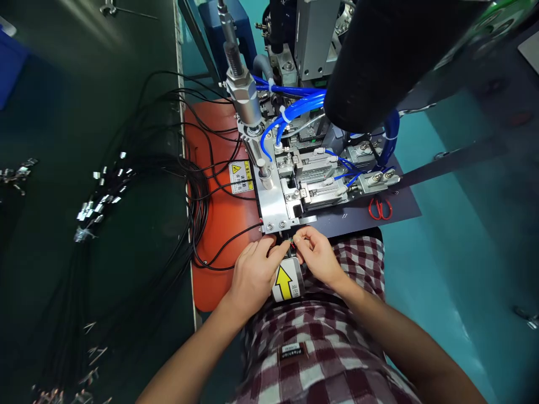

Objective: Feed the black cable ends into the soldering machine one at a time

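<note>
Bringing their fingertips together at the machine's near edge, both hands are working close above the lap. The right hand (pixel 318 255) is curling partly closed, its thumb and forefinger meeting in a pinch on some fine wires (pixel 292 244), at least one of them red. The left hand (pixel 256 272) is arching knuckles up, its fingers bent and its forefinger reaching to the same wires; whether it is gripping them cannot be told. The wires are lying between the two sets of fingertips, just below the metal front plate (pixel 273 210). Such slender strands are probably calling for a fingertip pinch, and the left hand is seemingly steadying from the opposite side. A label with a yellow arrow (pixel 285 280) is showing between the wrists, pointing towards the plate.

Black cables (pixel 197 191) are looping across the orange-red sheet (pixel 227 224) from the dark counter (pixel 138 235), presumably lying there to be within the left hand's reach. Their coats are appearing smooth and rubbery, and many are ending in shiny silvery tips (pixel 99 205). The plate is presenting a flat, brushed-looking metal face with round screw heads. Glossy blue tubes (pixel 301 106) are bending above it. Red-handled scissors (pixel 380 209) are resting at the right, their looped grips facing the person, likely for easy pick-up.
</note>
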Demonstrator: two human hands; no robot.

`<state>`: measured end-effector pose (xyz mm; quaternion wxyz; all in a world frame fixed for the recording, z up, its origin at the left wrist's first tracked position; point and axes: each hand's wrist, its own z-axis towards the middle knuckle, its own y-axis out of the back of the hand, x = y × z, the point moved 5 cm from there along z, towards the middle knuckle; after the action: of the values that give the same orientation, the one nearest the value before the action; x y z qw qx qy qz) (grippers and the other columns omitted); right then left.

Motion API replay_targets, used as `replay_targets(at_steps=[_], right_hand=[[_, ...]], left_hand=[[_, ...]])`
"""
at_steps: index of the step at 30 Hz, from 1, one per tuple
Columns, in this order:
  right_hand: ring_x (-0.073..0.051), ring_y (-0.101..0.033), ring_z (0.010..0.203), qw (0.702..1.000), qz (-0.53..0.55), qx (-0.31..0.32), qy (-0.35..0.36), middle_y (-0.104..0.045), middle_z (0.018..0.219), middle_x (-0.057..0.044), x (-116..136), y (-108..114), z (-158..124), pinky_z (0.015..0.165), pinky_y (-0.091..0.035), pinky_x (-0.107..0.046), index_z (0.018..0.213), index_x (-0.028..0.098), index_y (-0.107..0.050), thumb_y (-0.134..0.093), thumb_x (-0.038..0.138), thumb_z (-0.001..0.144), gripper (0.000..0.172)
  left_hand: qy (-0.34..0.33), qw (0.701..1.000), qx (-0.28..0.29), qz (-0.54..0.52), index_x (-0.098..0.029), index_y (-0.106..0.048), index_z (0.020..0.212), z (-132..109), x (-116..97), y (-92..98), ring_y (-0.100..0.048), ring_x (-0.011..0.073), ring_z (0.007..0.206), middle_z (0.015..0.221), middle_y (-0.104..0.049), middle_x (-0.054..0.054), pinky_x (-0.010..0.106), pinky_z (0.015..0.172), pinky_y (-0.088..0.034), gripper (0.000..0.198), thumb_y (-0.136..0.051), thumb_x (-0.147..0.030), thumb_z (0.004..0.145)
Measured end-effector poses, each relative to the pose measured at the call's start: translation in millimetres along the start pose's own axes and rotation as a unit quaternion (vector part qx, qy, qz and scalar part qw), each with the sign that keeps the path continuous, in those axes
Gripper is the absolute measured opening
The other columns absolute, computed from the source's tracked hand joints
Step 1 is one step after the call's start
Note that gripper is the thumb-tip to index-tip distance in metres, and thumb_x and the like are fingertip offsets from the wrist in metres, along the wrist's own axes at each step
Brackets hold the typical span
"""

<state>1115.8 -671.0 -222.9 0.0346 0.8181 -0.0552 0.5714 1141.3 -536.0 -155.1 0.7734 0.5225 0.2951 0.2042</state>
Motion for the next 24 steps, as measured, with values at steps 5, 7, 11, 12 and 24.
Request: replay_targets(at_steps=[5, 7, 11, 12, 24], right_hand=[[-0.011, -0.048, 0.043, 1.000, 0.003, 0.007, 0.013, -0.048, 0.050, 0.007, -0.6, 0.8, 0.3, 0.047, -0.038, -0.024, 0.082, 0.021, -0.048, -0.051, 0.043, 0.091, 0.024], [-0.011, -0.048, 0.044, 1.000, 0.012, 0.008, 0.014, -0.048, 0.051, 0.007, -0.7, 0.5, 0.2, 0.047, -0.037, -0.023, 0.082, 0.021, -0.048, -0.052, 0.042, 0.091, 0.023], [-0.011, -0.048, 0.044, 0.999, 0.023, 0.006, 0.023, -0.048, 0.052, 0.007, -1.1, -0.3, -0.1, 0.046, -0.037, -0.023, 0.083, 0.021, -0.049, -0.052, 0.042, 0.091, 0.023], [-0.011, -0.048, 0.044, 0.999, 0.022, 0.005, 0.026, -0.048, 0.052, 0.007, -1.1, -0.4, -0.3, 0.047, -0.037, -0.023, 0.083, 0.021, -0.049, -0.052, 0.041, 0.091, 0.022], [-0.011, -0.050, 0.050, 0.994, 0.102, 0.038, -0.021, -0.053, 0.055, 0.005, 1.5, 1.9, 1.7, 0.055, -0.041, -0.026, 0.080, 0.019, -0.053, -0.054, 0.042, 0.088, 0.025]], left_hand=[[0.000, 0.999, 0.012, -0.030, -0.017, -0.066, 0.114, -0.4, 1.6, -1.2, -0.056, 0.0196, 0.076, 0.087, -0.060, 0.009, 0.029, 0.064, -0.047, 0.032, -0.047, -0.012, 0.089], [-0.002, 0.999, 0.012, -0.035, -0.016, -0.067, 0.114, -0.4, 2.0, -1.7, -0.056, 0.0202, 0.075, 0.087, -0.060, 0.009, 0.029, 0.064, -0.047, 0.032, -0.048, -0.013, 0.089], [-0.002, 0.999, 0.011, -0.053, -0.016, -0.067, 0.114, -0.8, 4.5, -2.9, -0.057, 0.0200, 0.075, 0.087, -0.060, 0.010, 0.029, 0.063, -0.047, 0.031, -0.049, -0.015, 0.089], [-0.002, 0.998, 0.013, -0.059, -0.016, -0.067, 0.113, -0.8, 5.2, -3.1, -0.057, 0.0199, 0.076, 0.087, -0.060, 0.010, 0.029, 0.064, -0.047, 0.030, -0.049, -0.016, 0.089], [0.018, 0.997, 0.043, -0.061, -0.015, -0.067, 0.113, 0.7, 4.1, -3.5, -0.057, 0.0200, 0.075, 0.084, -0.060, 0.009, 0.028, 0.063, -0.046, 0.031, -0.046, -0.016, 0.090]])
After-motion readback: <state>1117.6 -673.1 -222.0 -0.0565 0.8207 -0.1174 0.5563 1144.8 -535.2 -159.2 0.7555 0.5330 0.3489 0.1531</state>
